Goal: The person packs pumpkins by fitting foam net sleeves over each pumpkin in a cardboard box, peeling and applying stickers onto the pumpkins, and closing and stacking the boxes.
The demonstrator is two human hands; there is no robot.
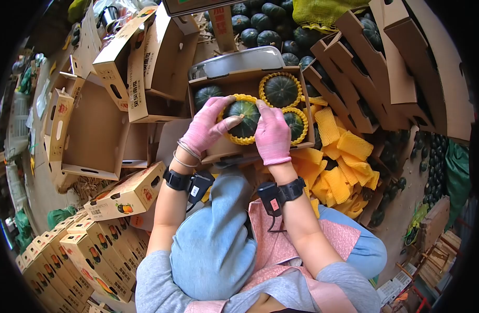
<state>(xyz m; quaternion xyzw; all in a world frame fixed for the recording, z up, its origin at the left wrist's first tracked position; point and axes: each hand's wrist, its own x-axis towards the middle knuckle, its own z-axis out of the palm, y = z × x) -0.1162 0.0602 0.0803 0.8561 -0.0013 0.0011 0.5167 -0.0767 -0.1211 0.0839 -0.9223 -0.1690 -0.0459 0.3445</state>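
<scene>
Netted squash (242, 116) between pink-gloved hands (241, 125), apparently above box (218, 83)

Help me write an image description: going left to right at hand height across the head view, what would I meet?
Open cardboard box, left hand, green squash in a yellow net, right hand, yellow foam pieces, green cloth.

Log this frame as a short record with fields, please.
Left hand: pink-gloved left hand, thumb on green squash
Right hand: pink-gloved right hand, at its other side
Wrap: yellow foam net around that squash
Container: open cardboard box
Also inside: two netted squashes at right, another squash at left
Nearby: loose yellow netting
</scene>
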